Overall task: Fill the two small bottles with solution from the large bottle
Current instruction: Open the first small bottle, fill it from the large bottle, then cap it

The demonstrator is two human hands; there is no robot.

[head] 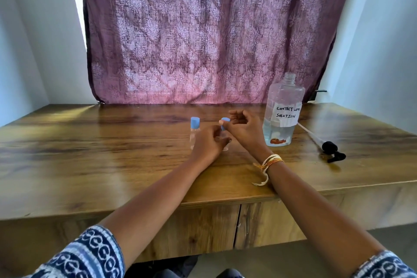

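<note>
Here, on a wooden table: two small clear bottles. The left small bottle stands upright with its blue cap on. The right small bottle is gripped around its body by the left hand; the right hand pinches its blue cap at the top. The large bottle, uncapped, labelled "CONTACT LENS SOLUTION", stands just right of the hands. A black pump dispenser lies further right. Patterned curtain behind.
</note>
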